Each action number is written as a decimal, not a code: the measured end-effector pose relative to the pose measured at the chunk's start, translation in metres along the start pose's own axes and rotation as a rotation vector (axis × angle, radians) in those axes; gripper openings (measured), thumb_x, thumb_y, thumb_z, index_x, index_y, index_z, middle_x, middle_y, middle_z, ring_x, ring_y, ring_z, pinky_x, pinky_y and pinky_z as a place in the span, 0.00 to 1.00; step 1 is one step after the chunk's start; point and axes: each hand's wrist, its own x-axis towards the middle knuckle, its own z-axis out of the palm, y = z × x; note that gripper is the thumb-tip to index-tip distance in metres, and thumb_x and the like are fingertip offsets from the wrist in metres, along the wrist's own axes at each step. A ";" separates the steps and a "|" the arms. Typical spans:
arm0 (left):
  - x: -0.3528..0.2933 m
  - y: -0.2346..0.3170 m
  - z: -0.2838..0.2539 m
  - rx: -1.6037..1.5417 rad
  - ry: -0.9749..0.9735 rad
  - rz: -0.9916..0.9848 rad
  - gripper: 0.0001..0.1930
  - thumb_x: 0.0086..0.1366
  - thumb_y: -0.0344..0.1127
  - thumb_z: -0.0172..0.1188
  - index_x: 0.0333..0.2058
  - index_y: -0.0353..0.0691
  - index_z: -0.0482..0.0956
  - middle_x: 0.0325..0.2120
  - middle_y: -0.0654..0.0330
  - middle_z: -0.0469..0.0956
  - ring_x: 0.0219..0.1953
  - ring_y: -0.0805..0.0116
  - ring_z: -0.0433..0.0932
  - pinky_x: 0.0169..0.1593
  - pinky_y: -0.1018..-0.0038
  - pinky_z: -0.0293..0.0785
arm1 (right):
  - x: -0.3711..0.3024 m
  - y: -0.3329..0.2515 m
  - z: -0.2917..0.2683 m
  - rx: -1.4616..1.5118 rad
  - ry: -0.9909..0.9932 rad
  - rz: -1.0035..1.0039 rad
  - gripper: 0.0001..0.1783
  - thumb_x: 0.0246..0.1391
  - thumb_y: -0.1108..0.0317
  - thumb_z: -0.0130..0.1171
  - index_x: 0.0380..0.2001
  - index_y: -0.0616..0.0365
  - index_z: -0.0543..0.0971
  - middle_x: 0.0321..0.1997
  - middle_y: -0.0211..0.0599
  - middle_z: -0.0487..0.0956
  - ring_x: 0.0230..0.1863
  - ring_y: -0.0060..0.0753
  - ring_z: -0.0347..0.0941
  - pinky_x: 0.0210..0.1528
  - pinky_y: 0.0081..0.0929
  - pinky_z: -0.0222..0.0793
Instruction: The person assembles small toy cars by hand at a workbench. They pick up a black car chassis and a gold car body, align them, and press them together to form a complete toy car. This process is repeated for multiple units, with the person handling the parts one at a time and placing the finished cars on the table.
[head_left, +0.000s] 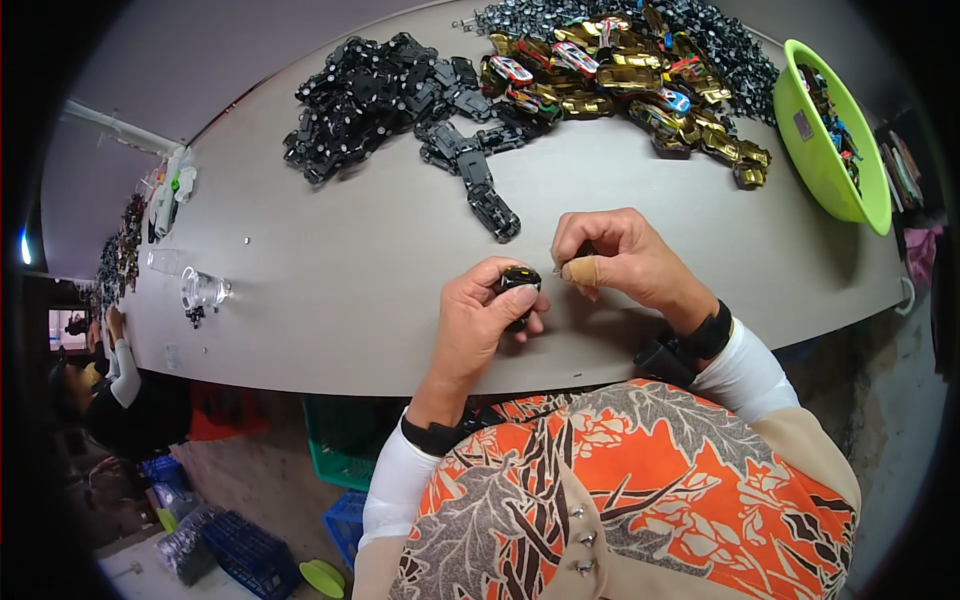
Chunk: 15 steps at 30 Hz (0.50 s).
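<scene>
My left hand (pixel 472 312) is closed around a small black toy car part (pixel 519 281) with a yellowish glint on top, the thumb lying across it. Just to the right, a short gap away, my right hand (pixel 632 262) pinches with thumb and fingers, and a tan bandage wraps one digit. A small dark piece (pixel 587 249) shows among its curled fingers, too hidden to name. Both hands are above the near part of the grey table (pixel 330 270). Ahead of them, a string of black toy car chassis (pixel 480 190) trails down from a larger heap.
Black chassis (pixel 355 100) heap at the far left, gold and coloured car bodies (pixel 630 75) beside them, small dark parts (pixel 740 70) behind. A lime-green basin (pixel 868 205) holds more cars at right. A clear cup (pixel 205 288) stands left; a co-worker (pixel 125 375) sits beyond.
</scene>
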 end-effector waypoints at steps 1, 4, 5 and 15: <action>0.000 0.000 -0.001 0.013 -0.010 -0.005 0.09 0.58 0.32 0.58 0.36 0.34 0.73 0.24 0.57 0.77 0.21 0.74 0.76 0.22 0.83 0.70 | 0.000 -0.001 0.002 -0.002 -0.015 0.013 0.03 0.46 0.76 0.55 0.27 0.61 0.75 0.23 0.25 0.72 0.20 0.13 0.65 0.21 0.13 0.62; -0.002 0.004 0.006 0.091 -0.016 -0.019 0.05 0.58 0.30 0.58 0.33 0.36 0.75 0.20 0.64 0.76 0.18 0.82 0.71 0.20 0.87 0.64 | -0.001 -0.002 0.005 -0.040 -0.041 0.027 0.03 0.45 0.76 0.55 0.27 0.61 0.75 0.24 0.24 0.72 0.20 0.13 0.65 0.21 0.13 0.61; -0.002 0.005 0.006 0.112 -0.036 -0.023 0.05 0.58 0.30 0.58 0.33 0.36 0.75 0.20 0.64 0.76 0.18 0.82 0.71 0.20 0.87 0.64 | -0.002 -0.001 0.005 -0.058 -0.047 0.028 0.03 0.45 0.76 0.54 0.27 0.61 0.75 0.24 0.24 0.72 0.20 0.13 0.65 0.21 0.14 0.61; -0.004 0.005 -0.001 0.080 -0.168 -0.122 0.06 0.57 0.30 0.58 0.32 0.35 0.75 0.19 0.66 0.73 0.16 0.83 0.66 0.20 0.86 0.61 | -0.005 -0.007 0.002 -0.168 -0.162 0.128 0.05 0.44 0.76 0.54 0.27 0.63 0.75 0.23 0.25 0.72 0.25 0.13 0.65 0.26 0.16 0.61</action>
